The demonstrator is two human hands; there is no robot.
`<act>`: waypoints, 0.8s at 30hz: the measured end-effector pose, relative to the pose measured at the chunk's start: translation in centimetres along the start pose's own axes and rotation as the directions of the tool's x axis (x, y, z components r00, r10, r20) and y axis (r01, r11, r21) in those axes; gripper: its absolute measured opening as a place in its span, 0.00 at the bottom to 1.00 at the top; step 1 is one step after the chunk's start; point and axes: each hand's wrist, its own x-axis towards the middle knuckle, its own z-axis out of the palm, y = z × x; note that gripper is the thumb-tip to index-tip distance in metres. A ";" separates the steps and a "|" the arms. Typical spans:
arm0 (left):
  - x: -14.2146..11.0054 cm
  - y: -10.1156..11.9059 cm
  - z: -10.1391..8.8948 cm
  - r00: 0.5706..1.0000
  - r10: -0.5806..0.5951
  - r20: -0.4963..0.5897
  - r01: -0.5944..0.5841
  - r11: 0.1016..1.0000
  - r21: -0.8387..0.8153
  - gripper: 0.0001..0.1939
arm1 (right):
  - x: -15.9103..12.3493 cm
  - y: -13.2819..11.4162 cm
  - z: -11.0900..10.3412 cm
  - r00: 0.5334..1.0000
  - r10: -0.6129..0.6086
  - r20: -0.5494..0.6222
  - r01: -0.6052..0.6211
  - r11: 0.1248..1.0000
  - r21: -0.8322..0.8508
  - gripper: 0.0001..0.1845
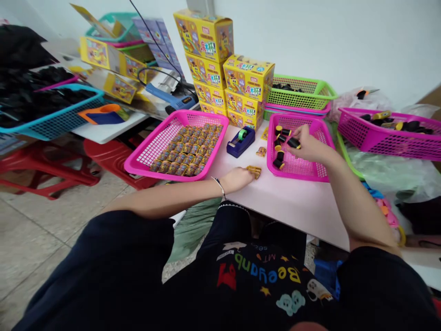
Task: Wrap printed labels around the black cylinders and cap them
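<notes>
My left hand (236,179) rests on the pale table (292,204), its fingers on a small gold-and-yellow wrapped piece (254,172). My right hand (308,145) reaches over a magenta plastic basket (327,142), pinching a black roll with yellow ends (293,143). Several similar rolls (279,147) lie at that basket's left side. Another small gold piece (261,151) lies on the table between the hands' baskets. A second magenta basket (165,133) holds several rows of small wrapped cylinders (182,151).
A navy tape dispenser (240,141) stands by stacked yellow printed boxes (206,69). Behind are a green basket (299,92) and a blue heat gun (174,99). A magenta basket (389,138) sits right; a blue basket (51,119) and red stools (44,170) sit left.
</notes>
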 end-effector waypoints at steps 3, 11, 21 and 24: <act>-0.3 0.1 -0.4 0.999 -0.045 0.003 0.045 0.998 -0.033 0.11 | -1.3 -1.5 -1.4 0.988 -0.020 -0.152 0.044 0.987 0.157 0.23; -1.9 2.0 -5.1 0.923 -0.209 -0.322 0.157 0.971 -0.178 0.19 | -4.1 -3.1 -3.3 0.856 -0.112 -0.504 0.343 0.853 0.394 0.19; 4.6 7.2 -8.9 0.749 -0.231 -0.621 -0.420 0.560 -0.714 0.15 | -5.1 -3.1 -3.4 0.739 -0.140 -0.658 0.412 0.868 0.277 0.19; 6.3 8.3 -10.3 0.775 -0.107 -0.623 -0.444 0.610 -0.656 0.12 | -5.8 -3.1 -3.8 0.717 -0.098 -0.691 0.378 0.887 0.266 0.19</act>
